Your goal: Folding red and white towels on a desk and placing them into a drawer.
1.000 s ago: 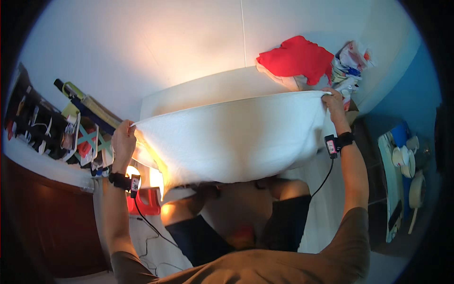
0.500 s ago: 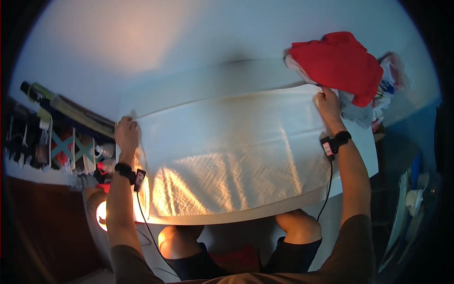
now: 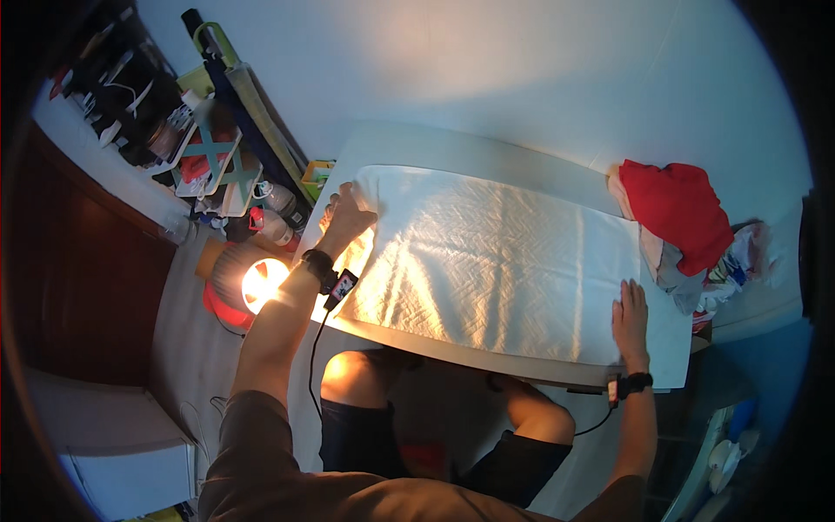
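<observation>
A white quilted cloth [image 3: 487,261] with a zigzag pattern lies spread over a white table [image 3: 487,143]. My left hand [image 3: 348,217] rests at the cloth's left side, near its far corner. Its thumb is spread away from the bent fingers, and the cloth edge beneath is partly hidden. At the near right part of the cloth, my right hand [image 3: 631,322] lies flat with fingers stretched out, touching its edge. Both wrists carry a black strap with a small device and a cable. Creases run across the cloth.
A lit lamp [image 3: 263,285] stands left of the table beside my left forearm. Red and grey clothes [image 3: 678,217] are piled at the table's right end. Shelves with bottles [image 3: 277,228] and a long dark umbrella-like object [image 3: 252,113] stand at the far left.
The view has turned toward the left. My right hand has left the cloth's far right corner, moved nearer and flattened. The cloth's far edge now lies flatter; my left hand stays at the left side.
</observation>
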### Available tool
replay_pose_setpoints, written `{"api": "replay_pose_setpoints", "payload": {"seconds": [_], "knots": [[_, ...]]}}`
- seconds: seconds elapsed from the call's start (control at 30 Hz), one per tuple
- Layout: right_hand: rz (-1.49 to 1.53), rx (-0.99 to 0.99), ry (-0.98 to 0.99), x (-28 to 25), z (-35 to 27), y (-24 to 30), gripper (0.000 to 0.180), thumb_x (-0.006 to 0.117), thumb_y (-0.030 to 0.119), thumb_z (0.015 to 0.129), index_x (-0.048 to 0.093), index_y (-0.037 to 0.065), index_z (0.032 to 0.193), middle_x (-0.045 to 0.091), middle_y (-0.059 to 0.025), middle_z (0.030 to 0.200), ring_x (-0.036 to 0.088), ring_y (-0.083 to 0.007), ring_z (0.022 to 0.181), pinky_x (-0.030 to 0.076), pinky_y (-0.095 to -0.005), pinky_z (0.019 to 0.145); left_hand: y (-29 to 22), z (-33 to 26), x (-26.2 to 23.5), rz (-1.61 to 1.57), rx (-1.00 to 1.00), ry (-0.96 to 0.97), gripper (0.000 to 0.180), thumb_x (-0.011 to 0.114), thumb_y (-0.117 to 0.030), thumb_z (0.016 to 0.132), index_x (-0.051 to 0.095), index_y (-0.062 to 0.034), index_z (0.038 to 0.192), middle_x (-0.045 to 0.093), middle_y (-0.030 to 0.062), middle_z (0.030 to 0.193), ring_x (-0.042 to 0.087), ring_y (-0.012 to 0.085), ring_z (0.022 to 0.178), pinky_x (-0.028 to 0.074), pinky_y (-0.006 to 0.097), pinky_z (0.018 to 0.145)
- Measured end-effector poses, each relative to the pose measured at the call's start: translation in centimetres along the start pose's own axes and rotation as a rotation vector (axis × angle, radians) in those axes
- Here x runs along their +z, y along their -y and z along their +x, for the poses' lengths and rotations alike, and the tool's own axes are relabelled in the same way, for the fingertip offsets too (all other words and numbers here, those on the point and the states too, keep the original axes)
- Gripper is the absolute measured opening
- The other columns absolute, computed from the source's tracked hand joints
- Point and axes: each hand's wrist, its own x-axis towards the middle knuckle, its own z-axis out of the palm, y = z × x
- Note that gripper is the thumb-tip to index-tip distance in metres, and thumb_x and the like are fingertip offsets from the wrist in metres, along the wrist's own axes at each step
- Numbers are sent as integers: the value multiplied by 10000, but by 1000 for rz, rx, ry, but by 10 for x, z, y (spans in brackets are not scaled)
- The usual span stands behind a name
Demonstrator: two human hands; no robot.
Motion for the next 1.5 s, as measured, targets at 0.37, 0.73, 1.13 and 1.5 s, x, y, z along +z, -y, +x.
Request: {"api": "replay_pose_setpoints", "payload": {"seconds": [0.37,0.73,1.13,1.5], "knots": [[-152,-51,18,12,-18,-10,482,408,259,993,390,43,1423,375,-206,1467,290,-416,1373,249,-521,1103,-15,16,-17,-73,-273,-25,758,706,-340,708,399,-10,1318,629,226,1156,620,351,1079,483,435,895],[-89,-11,-31,12,-18,-12,488,419,266,984,406,54,1424,366,-189,1483,275,-401,1389,236,-506,1121,-12,34,-7,-168,-116,-229,692,607,-103,747,361,-90,1393,658,198,1040,649,349,973,494,421,841],[-76,3,-41,13,-18,-11,487,429,263,983,406,72,1430,356,-164,1497,265,-394,1399,212,-528,1124,-6,24,-18,253,-79,-137,705,676,-170,744,369,-128,1377,442,248,1369,561,402,1117,490,531,836],[-52,13,-19,10,-20,-8,486,454,231,970,407,83,1431,360,-151,1498,262,-396,1400,197,-543,1125,23,-64,-20,1177,440,-215,544,688,-246,716,546,-18,1189,331,211,1458,323,418,1315,313,594,983]]}}
